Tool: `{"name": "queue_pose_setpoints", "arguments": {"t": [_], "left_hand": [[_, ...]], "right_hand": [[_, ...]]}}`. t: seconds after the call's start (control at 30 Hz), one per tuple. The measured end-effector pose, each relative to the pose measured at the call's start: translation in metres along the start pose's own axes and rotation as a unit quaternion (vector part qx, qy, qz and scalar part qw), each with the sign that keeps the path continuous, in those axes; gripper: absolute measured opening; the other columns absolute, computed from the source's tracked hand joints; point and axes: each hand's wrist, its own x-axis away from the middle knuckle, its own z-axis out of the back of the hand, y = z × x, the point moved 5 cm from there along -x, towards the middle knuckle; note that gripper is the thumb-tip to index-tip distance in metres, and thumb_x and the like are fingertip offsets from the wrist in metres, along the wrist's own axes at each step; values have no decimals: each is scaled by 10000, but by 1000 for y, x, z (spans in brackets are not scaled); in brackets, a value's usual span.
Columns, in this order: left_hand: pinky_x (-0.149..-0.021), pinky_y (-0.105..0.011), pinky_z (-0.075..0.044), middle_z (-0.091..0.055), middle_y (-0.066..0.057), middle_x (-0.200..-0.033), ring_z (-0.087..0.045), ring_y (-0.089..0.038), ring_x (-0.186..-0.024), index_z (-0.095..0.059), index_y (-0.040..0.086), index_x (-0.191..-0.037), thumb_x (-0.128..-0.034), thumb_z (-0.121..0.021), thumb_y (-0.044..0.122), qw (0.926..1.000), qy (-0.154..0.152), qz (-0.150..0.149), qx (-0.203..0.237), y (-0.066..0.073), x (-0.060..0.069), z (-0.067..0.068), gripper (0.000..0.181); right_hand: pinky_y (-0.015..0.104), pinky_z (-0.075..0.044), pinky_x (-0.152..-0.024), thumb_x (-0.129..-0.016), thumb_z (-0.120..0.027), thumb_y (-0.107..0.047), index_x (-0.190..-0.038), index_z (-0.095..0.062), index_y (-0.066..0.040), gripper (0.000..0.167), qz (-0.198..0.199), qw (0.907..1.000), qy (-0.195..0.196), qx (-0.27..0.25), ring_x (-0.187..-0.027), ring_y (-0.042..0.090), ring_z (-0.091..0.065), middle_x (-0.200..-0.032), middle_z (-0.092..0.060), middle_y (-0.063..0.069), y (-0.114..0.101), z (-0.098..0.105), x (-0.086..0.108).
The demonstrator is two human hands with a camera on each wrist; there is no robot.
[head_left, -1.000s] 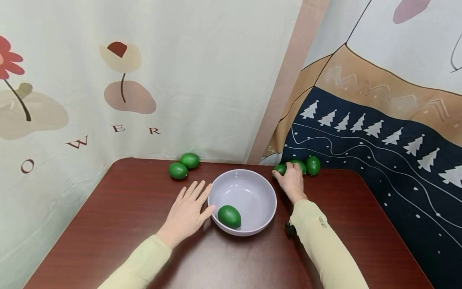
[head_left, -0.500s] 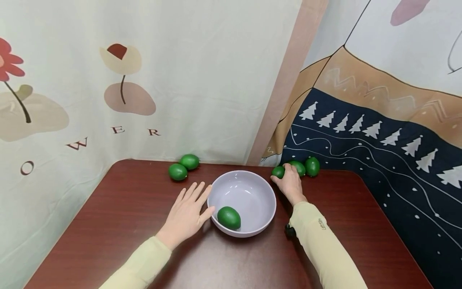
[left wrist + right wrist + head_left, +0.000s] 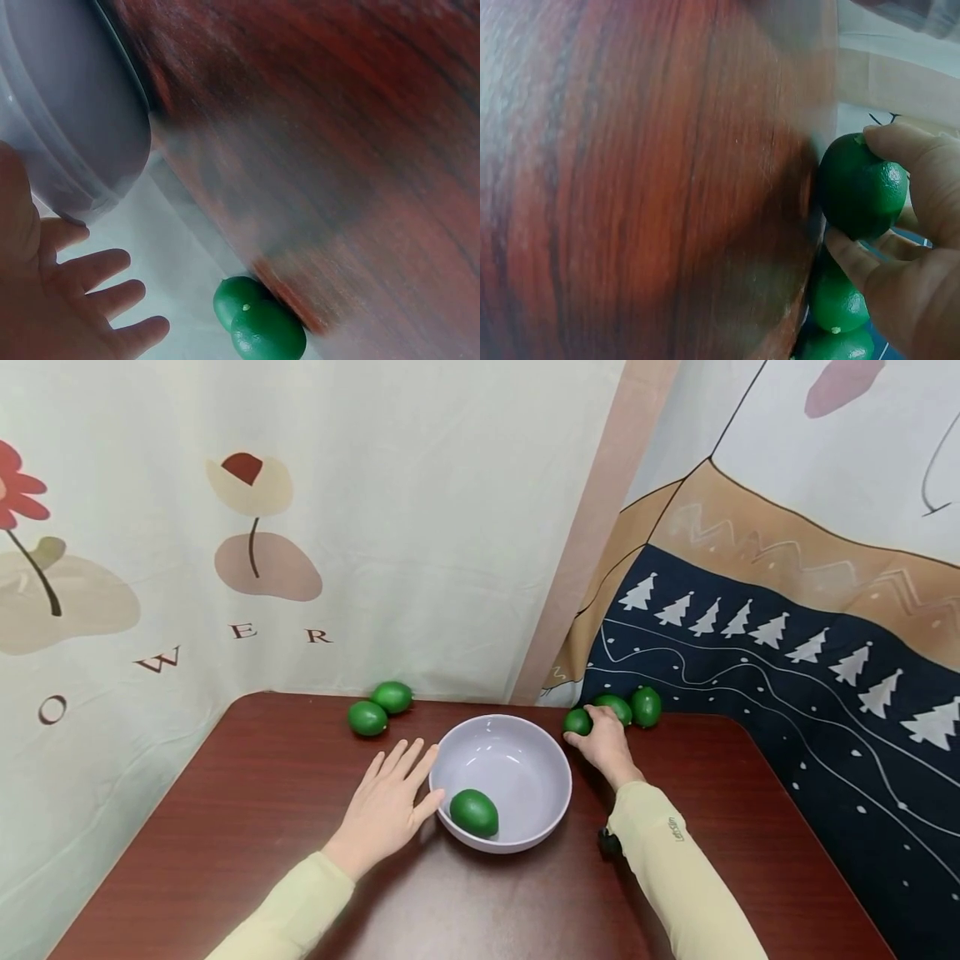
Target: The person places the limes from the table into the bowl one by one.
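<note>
My right hand (image 3: 606, 745) pinches a green lime (image 3: 862, 187) at the table's back edge, a finger on one side and the thumb on the other. Just right of it lie a second lime (image 3: 615, 708) and a third lime (image 3: 646, 707). A pale lavender bowl (image 3: 536, 789) stands left of that hand, with one lime (image 3: 474, 813) inside near its front left wall. My left hand (image 3: 386, 802) has its fingers straight and spread by the bowl's left rim and holds nothing. Whether its fingertips touch the rim I cannot tell.
Two more limes (image 3: 266, 330) sit together at the back edge, left of the bowl. Behind the dark red wooden table (image 3: 247, 793) hang a pale printed curtain (image 3: 420, 527) and a navy and tan printed cloth (image 3: 750, 668).
My right hand has shifted slightly down, and more of the leftmost lime of the right group shows. The left hand, bowl and other limes stay put.
</note>
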Motion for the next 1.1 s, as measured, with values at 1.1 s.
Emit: {"name": "queue_pose_setpoints", "arguments": {"t": [1.1], "left_hand": [[-1222,-612,-260,-455,-184,-1587,-355,-412,-1506,-496,101,-1545,-1011,-610,472,9999,56,-24,153,-1,0,1,661]], "right_hand": [[607,-424,-1114,-860,-821,-208,-1433,-562,40,676,229,9992,-233,-248,-1308,515,-493,-1480,-499,282,9,5,20]]}}
